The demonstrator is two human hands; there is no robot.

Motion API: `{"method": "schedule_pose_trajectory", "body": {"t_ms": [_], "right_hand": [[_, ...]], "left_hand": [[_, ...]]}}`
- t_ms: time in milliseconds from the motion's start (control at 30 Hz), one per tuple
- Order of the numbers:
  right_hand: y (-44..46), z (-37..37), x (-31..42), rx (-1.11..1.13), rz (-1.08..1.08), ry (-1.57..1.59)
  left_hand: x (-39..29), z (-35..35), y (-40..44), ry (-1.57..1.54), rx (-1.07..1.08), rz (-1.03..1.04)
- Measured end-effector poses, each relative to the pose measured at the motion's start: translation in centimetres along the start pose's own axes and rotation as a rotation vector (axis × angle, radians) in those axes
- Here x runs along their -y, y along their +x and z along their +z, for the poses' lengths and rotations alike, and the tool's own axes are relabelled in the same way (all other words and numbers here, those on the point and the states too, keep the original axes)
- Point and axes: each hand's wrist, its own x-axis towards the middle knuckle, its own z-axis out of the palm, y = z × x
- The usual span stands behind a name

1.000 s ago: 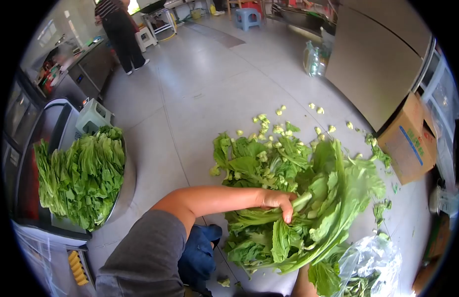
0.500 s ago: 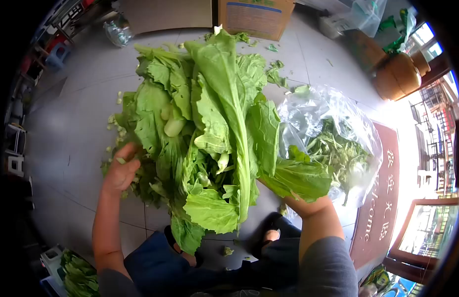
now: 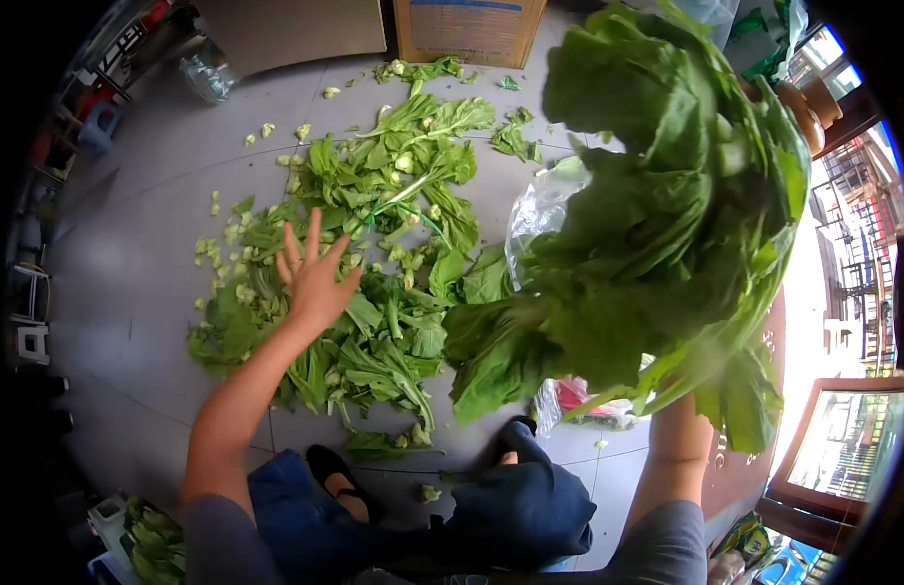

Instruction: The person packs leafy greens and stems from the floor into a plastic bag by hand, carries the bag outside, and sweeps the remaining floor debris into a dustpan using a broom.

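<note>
A big bundle of leafy greens point(image 3: 667, 214) is held up at the right, above the clear plastic bag point(image 3: 545, 210). My right forearm reaches up under it, and the leaves hide that hand and its fingers. My left hand point(image 3: 317, 285) has its fingers spread, with nothing in it, over the left part of a loose pile of leaves point(image 3: 403, 327) on the floor. Small pale cut stem pieces point(image 3: 242, 234) lie scattered along the left side of the pile. A green tie or strip point(image 3: 372, 216) shows among the leaves.
A cardboard box point(image 3: 470, 31) and a metal cabinet point(image 3: 296, 29) stand at the top. My feet are below the pile. At the right are a doormat point(image 3: 730, 478), a glass-paned wooden frame point(image 3: 842, 444) and an orange-brown gas cylinder point(image 3: 801, 115). More greens point(image 3: 155, 536) sit at the lower left.
The bundle has moved right and up from over the pile, uncovering the leaves on the floor and hiding most of the bag. My left hand has moved right, its fingers now spread.
</note>
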Motion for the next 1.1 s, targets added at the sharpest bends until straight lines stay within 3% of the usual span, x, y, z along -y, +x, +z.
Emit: {"method": "schedule_pose_trajectory", "body": {"t_ms": [67,133,267,333,367,433,600,733,800,867,933,1000,1033,1067,1100], "right_hand": [[0.8,-4.5,-2.1,-0.124,0.016,-0.068],[1.4,-8.5,-4.2,-0.227,0.029,-0.139],[2.8,-14.4,-8.5,-0.374,0.046,-0.256],[3.6,-16.1,-10.5,-0.407,0.047,-0.308],[4.1,-16.8,-11.7,-0.416,0.048,-0.334],[4.9,-17.1,-14.0,-0.408,0.057,-0.378],[3.3,-15.0,-18.5,-0.166,0.097,-0.534],[-0.2,-7.9,-12.0,0.232,0.141,-0.775],[-0.6,-5.9,-8.9,0.567,0.111,-0.814],[0.1,-3.6,-7.3,0.901,0.114,-1.068],[1.4,0.6,-6.7,1.179,0.126,-1.301],[3.5,3.8,-11.1,1.117,0.027,-1.312],[5.7,4.5,-14.1,0.982,0.039,-1.205],[8.7,4.7,-18.2,0.762,0.135,-0.916],[11.8,5.4,-23.4,0.495,0.253,-0.402]], "left_hand": [[-2.5,3.3,2.1,0.038,-0.154,0.246],[-7.0,6.3,4.1,-0.716,0.064,0.165],[-17.1,8.0,5.0,-0.851,0.638,-0.222],[-21.7,18.0,3.1,-1.056,0.347,-0.335],[-22.8,19.7,2.9,-1.346,0.492,-0.407],[-24.6,19.8,2.4,-1.842,0.703,-0.657],[-22.2,12.1,2.7,-2.185,0.581,-0.764],[-19.5,4.7,4.3,-2.289,0.395,-0.496],[-20.8,1.6,2.5,-2.238,0.441,-0.423],[-21.7,0.1,-1.2,-2.276,0.576,-0.24],[-21.6,-1.4,-4.7,-2.275,0.612,0.067],[-21.1,-2.6,-6.1,-2.406,0.605,0.232],[-20.4,-3.0,-7.1,-2.481,0.758,0.115],[-19.8,-2.8,-8.1,-2.475,0.783,0.106],[-18.6,-2.6,-8.7,-2.398,0.779,0.152]]}}
